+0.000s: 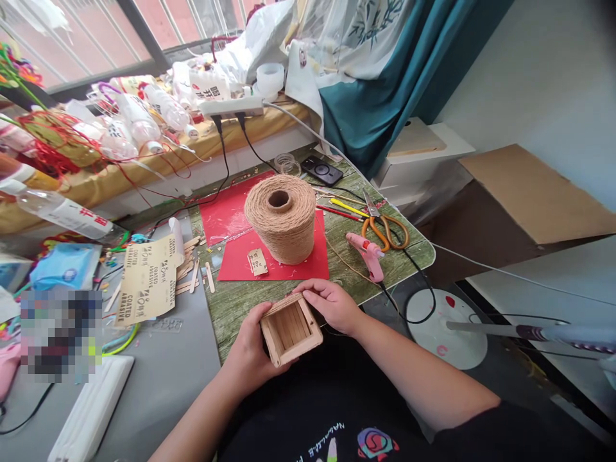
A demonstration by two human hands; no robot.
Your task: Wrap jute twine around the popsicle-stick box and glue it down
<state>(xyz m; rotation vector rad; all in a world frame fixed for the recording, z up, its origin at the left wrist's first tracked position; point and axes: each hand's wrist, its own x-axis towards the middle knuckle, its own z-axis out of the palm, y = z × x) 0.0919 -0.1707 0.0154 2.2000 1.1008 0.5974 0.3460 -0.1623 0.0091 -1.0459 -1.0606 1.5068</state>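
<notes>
A small open-topped wooden box (pixel 292 328), made of flat craft sticks, is tilted so that its slatted inside faces me. My left hand (pixel 251 346) grips it from the left and underneath, thumb along the side. At the far right corner, the fingers of my right hand (pixel 332 304) close on the rim; what may lie under the fingertips is hidden. Beyond the box stands a large spool of jute twine (pixel 283 221), with a loose strand trailing to the right. To its right lie a pink hot glue gun (pixel 368 256) and orange-handled scissors (pixel 385 224).
Red sheets (pixel 235 260) lie under the spool. Brown sandpaper (pixel 150 277) and loose craft sticks (pixel 194 276) are at the left. A phone (pixel 321 170) and pencils lie farther back. The glue gun's black cord (pixel 430 305) hangs over the table's right edge. Bottles crowd the windowsill.
</notes>
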